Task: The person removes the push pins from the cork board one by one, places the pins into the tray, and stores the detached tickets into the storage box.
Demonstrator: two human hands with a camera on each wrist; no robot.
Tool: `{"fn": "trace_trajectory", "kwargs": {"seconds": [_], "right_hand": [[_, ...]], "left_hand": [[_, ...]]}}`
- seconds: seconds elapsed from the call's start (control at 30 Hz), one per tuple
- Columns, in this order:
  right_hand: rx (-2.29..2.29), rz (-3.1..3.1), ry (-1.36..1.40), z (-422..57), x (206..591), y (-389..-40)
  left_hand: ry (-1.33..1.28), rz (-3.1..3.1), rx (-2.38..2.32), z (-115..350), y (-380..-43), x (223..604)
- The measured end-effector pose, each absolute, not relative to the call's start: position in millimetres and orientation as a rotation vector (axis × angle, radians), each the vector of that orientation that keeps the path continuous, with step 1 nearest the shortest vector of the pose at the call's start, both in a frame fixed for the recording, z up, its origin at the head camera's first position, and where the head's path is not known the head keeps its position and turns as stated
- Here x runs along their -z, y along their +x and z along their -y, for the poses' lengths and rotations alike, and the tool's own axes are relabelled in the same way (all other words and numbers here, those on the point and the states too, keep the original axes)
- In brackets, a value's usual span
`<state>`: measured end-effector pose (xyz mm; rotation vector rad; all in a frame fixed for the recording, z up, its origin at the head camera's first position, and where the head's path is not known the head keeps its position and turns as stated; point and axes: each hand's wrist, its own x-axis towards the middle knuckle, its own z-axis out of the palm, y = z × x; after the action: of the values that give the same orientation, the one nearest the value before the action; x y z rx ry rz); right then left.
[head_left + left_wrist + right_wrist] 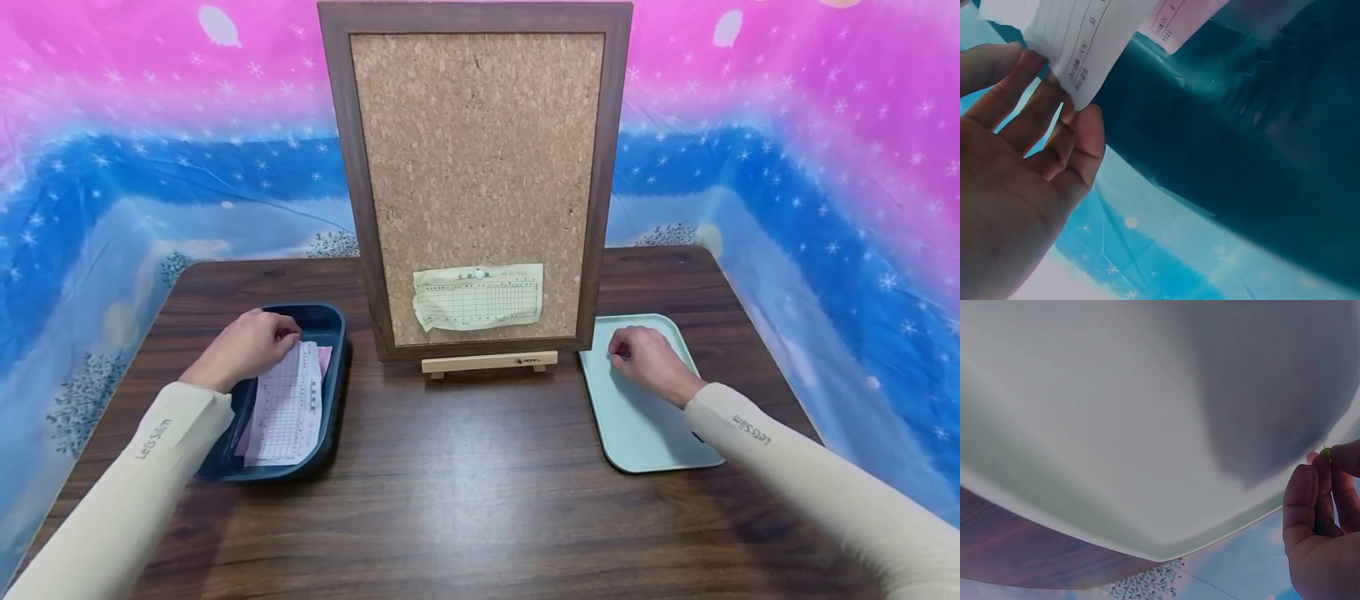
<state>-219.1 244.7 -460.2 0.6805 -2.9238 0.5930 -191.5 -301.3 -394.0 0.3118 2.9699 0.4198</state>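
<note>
On the left, my left hand point(258, 340) pinches the far end of a white printed form point(288, 408) inside a dark blue tray point(339, 392). The left wrist view shows the form's end point(1088, 50) between thumb and fingers. A pink form point(1182, 22) lies under it. Over the light green tray point(652, 433) on the right, my right hand point(651, 360) holds a tiny yellow-green push pin point(1326, 452) between thumb and fingertips. A yellow form point(480, 300) hangs low on the corkboard point(480, 150), fixed by a white push pin point(480, 273) at its top edge.
The corkboard's brown frame point(611, 167) stands upright at the table's back, on a light wooden easel ledge point(489, 362). Both trays sit on the dark wooden table point(465, 500), one on each side. A pink and blue patterned cloth point(247, 167) surrounds the table.
</note>
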Motion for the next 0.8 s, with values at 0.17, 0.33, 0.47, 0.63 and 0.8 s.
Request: {"fn": "trace_trajectory", "kwargs": {"seconds": [0.17,0.33,0.47,0.63,0.8], "right_hand": [[-0.593,2.939,0.673,-246,461,-220],[-0.599,2.935,0.678,-245,461,-221],[-0.603,2.930,0.672,-245,460,-220],[-0.584,2.845,0.685,-241,449,-217],[-0.576,2.721,0.703,-230,429,-213]], "left_hand": [[0.270,-2.950,-0.444,300,-191,392],[0.288,-2.975,-0.449,301,-190,391],[0.323,-3.033,-0.430,299,-189,390],[0.289,-3.123,-0.445,295,-188,386],[0.286,-3.234,-0.530,283,-183,381]]}}
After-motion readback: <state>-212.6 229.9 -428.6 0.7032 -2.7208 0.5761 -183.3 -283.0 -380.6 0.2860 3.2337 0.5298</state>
